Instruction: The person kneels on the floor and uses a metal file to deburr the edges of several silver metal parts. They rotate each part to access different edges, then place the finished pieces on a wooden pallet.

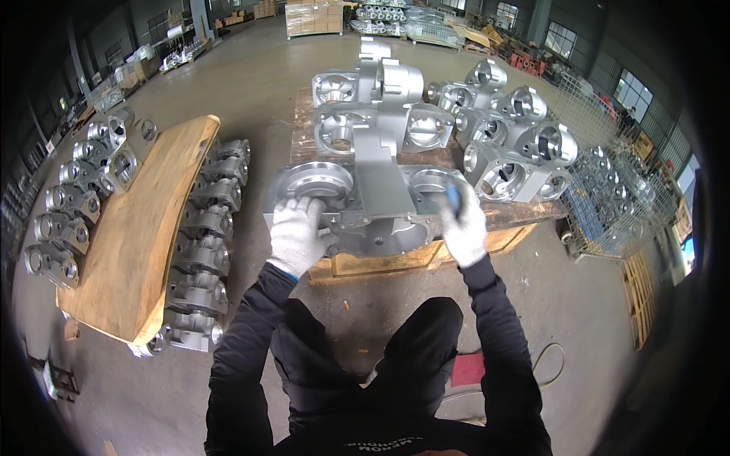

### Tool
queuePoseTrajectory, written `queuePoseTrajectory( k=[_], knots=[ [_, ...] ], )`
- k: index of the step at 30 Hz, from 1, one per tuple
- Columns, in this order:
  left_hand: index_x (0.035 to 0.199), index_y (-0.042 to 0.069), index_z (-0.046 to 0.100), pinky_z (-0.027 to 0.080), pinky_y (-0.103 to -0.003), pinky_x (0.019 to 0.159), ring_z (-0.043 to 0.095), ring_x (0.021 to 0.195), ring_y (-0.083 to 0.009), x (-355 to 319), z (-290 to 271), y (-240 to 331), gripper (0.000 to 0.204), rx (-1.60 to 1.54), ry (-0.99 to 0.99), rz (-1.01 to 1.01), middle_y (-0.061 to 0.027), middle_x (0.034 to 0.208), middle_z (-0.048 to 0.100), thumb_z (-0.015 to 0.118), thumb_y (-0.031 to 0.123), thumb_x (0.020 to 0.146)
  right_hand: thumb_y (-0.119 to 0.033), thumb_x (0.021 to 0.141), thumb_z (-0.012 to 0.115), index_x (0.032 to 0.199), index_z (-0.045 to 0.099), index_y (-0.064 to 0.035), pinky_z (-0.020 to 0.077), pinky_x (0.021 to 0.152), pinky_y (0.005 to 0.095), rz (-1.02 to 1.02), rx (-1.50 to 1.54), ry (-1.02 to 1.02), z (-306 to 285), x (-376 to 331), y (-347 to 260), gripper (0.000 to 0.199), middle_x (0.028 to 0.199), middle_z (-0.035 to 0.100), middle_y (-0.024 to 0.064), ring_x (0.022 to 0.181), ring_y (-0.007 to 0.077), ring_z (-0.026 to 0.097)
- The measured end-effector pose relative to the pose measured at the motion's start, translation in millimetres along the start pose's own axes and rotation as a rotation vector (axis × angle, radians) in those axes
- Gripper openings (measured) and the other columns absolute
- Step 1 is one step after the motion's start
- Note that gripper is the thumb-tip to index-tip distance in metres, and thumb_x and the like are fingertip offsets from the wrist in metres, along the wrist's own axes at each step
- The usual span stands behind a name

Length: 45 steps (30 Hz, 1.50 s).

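A large silver metal casting (380, 186) with round machined openings lies at the near edge of a wooden bench, right in front of me. My left hand (297, 232), in a white knit glove, grips the near left edge of this casting below its wide round bore. Over the casting's right side is my right hand (465, 222), gloved too and slightly blurred. Its fingers are closed around a small blue object (454, 199), held close to the right opening; its exact kind cannot be made out.
Similar castings (391, 87) stand behind on the wooden bench (517, 215), with more (525, 144) at its right. To my left, rows of castings (204, 254) flank a long wooden board (141, 243). A wire cage (620, 197) with metal parts is at the right. A red piece (468, 369) lies on the floor.
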<state>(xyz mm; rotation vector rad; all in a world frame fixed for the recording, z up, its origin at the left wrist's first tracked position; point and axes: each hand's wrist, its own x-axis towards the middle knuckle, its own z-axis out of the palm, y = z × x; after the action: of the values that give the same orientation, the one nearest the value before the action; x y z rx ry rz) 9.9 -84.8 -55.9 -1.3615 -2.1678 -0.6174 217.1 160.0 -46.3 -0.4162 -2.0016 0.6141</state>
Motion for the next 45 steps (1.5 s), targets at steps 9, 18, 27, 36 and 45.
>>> queuePoseTrajectory(
  k=[9,18,27,36,45],
  knots=[
    [0.104,0.007,0.065,0.043,-0.047,0.100,0.061,0.096,-0.0314,-30.6,8.5,8.2,0.035,-0.116,0.146,0.003,-0.0092,0.095,0.061,0.078,0.032,0.084,-0.042,0.100,0.057,0.118,0.070,-0.0080,0.0535,0.093,0.0516,-0.016,-0.416,-0.667,113.3,99.0,-13.1,0.041,0.107,0.073,0.0237,0.105,0.0411,0.069],
    [0.098,0.007,0.063,0.043,-0.046,0.095,0.060,0.095,-0.0312,-26.5,9.3,7.1,0.032,-0.170,0.176,-0.004,-0.0098,0.092,0.060,0.080,0.030,0.082,-0.035,0.097,0.054,0.112,0.073,-0.0090,0.0557,0.087,0.0518,-0.189,-0.742,-0.765,140.3,115.9,-7.8,0.035,0.098,0.074,0.0213,0.097,0.0396,0.071],
    [0.113,0.008,0.067,0.042,-0.048,0.097,0.061,0.097,-0.0315,-26.7,21.6,2.2,0.047,-0.164,0.139,-0.024,-0.0089,0.103,0.064,0.082,0.035,0.078,-0.031,0.095,0.059,0.100,0.072,-0.0045,0.0576,0.078,0.0490,-0.503,-0.608,-0.698,131.3,111.8,2.1,0.030,0.088,0.074,0.0197,0.088,0.0372,0.073],
    [0.100,0.010,0.066,0.043,-0.047,0.098,0.062,0.095,-0.0295,-21.8,26.2,2.4,0.037,-0.105,0.215,-0.014,-0.0079,0.094,0.064,0.082,0.034,0.077,-0.032,0.096,0.062,0.093,0.066,-0.0059,0.0541,0.058,0.0490,-0.652,-0.651,-0.692,84.7,69.2,-20.9,0.026,0.064,0.067,0.0155,0.062,0.0364,0.069],
    [0.103,0.009,0.069,0.040,-0.050,0.105,0.064,0.100,-0.0329,-27.3,22.9,8.4,0.039,-0.107,0.127,-0.068,-0.0101,0.098,0.068,0.081,0.038,0.081,-0.032,0.095,0.065,0.091,0.064,-0.0053,0.0514,0.051,0.0470,-0.647,-0.602,-0.639,51.0,22.5,-48.2,0.027,0.061,0.063,0.0152,0.057,0.0348,0.067]
  ],
)
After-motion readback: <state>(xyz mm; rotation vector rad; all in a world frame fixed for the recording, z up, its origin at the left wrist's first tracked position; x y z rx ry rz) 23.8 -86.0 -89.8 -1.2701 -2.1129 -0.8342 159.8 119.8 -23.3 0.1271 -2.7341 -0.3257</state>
